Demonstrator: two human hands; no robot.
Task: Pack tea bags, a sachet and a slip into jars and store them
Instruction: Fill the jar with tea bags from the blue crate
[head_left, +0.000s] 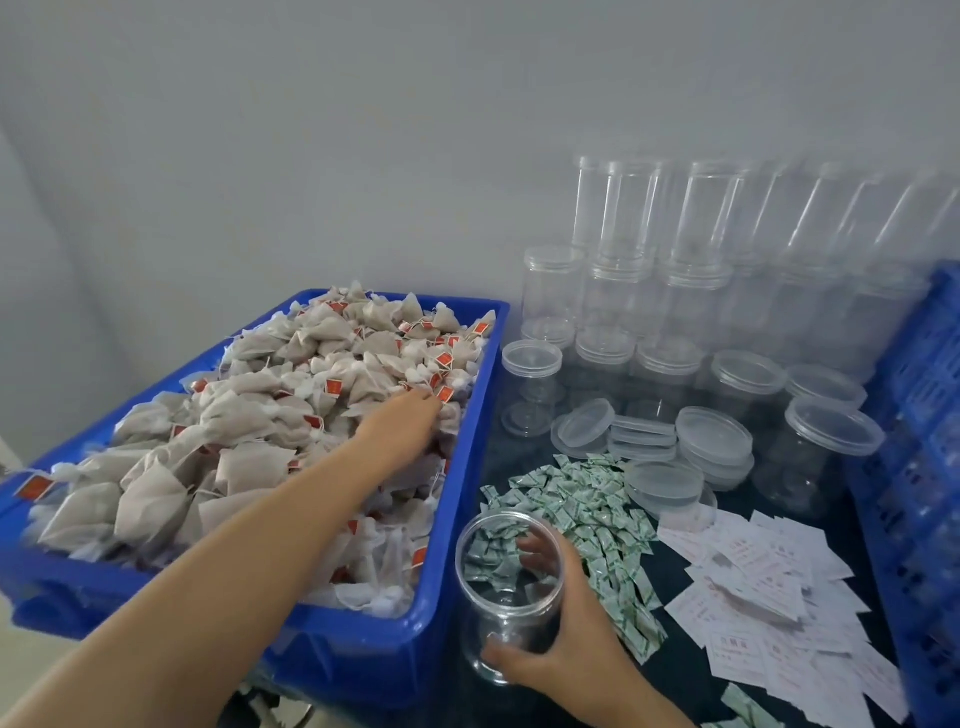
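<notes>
Left hand (402, 423) reaches into the blue bin (470, 457) at 9 o'clock, fingers down among the tea bags (249, 415); grip on any bag cannot be told. Right hand (558, 631) grips an open clear jar (506, 587) at 6 o'clock on the table (670, 654). Sachets (582, 506) lie just beside the jar, slips (763, 592) at 4 o'clock, lidded jars (691, 332) at 1 o'clock.

A blue crate (930, 395) stands at the table's (852, 525) right edge beneath a grey wall (311, 130).

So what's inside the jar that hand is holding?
The jar in the right hand looks empty. The green sachets and fingers seen through its clear wall lie behind it. Its bottom is hard to see.
</notes>
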